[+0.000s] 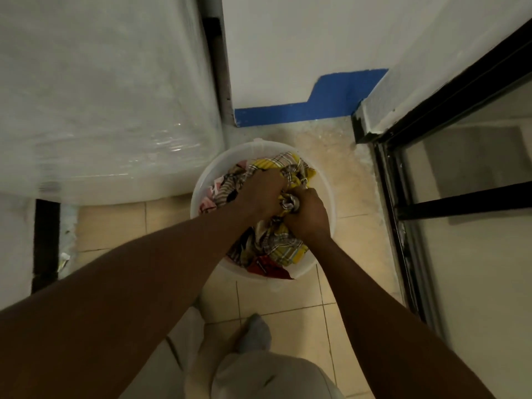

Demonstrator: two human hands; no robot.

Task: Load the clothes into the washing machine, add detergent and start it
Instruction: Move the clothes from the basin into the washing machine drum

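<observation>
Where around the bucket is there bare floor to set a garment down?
Bare floor lies between the bucket and the door frame, behind it up to the blue strip, and in front, toward the foot. Crowded: the wrapped machine stands close on the left, and the bucket is full of clothes, gripped by left hand and right hand.

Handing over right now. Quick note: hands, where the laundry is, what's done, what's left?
Left hand: grips the yellow plaid cloth inside the white bucket.
Right hand: grips a bunch of that cloth, right beside the left.
Clothes: all in the bucket on the tiled floor, with a red garment at the near rim. The white film-wrapped unit, likely the washer, stands left of the bucket.
Done: no loading shows.
Left: load clothes, add detergent (not in view), start.
</observation>
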